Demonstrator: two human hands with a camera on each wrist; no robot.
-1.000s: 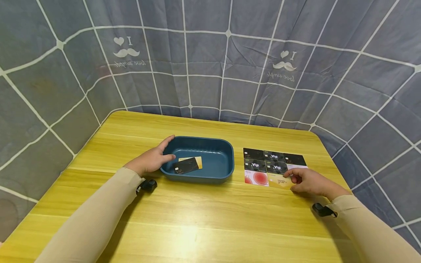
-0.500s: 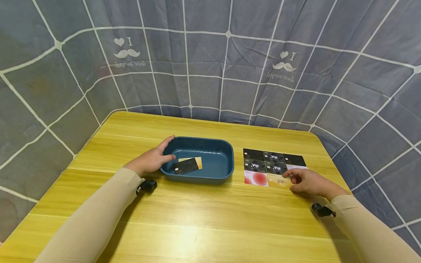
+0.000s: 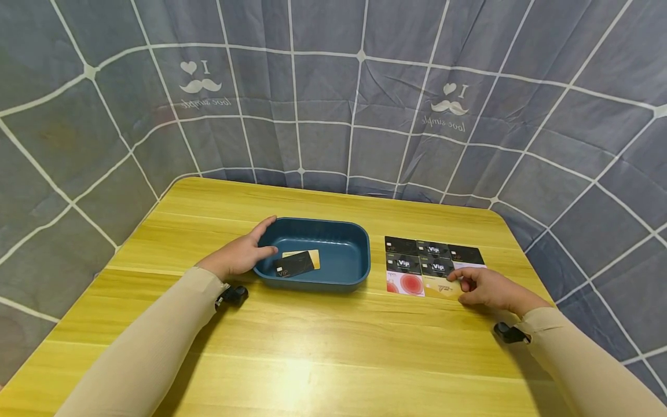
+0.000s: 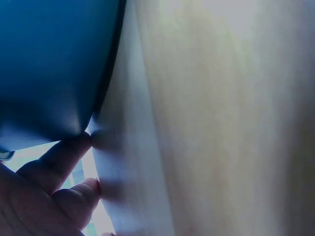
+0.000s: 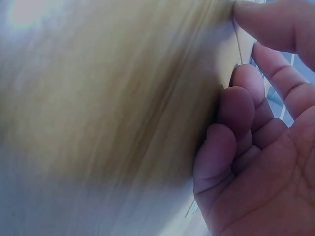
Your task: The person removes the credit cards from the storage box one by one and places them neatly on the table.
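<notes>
A blue tray (image 3: 312, 284) stands on the yellow wooden table (image 3: 312, 347), with a black VIP card (image 3: 294, 264) lying over a gold card (image 3: 311, 255) inside it. My left hand (image 3: 262, 238) clasps the tray's left end, thumb over the rim; the left wrist view shows its fingers (image 4: 64, 157) against the tray's outer wall (image 4: 49, 64). To the tray's right, several cards lie in a grid: black VIP cards (image 3: 435, 250), a red and white card (image 3: 406, 282) and a gold card (image 3: 439, 286). My right hand (image 3: 458, 284), its fingers (image 5: 236, 113) curled, pinches that gold card's right edge.
A white card (image 3: 471, 265) shows partly behind my right hand. A grey checked cloth (image 3: 333, 104) hangs close around the table's back and sides. Bare tabletop stretches in front of the tray and cards, towards me.
</notes>
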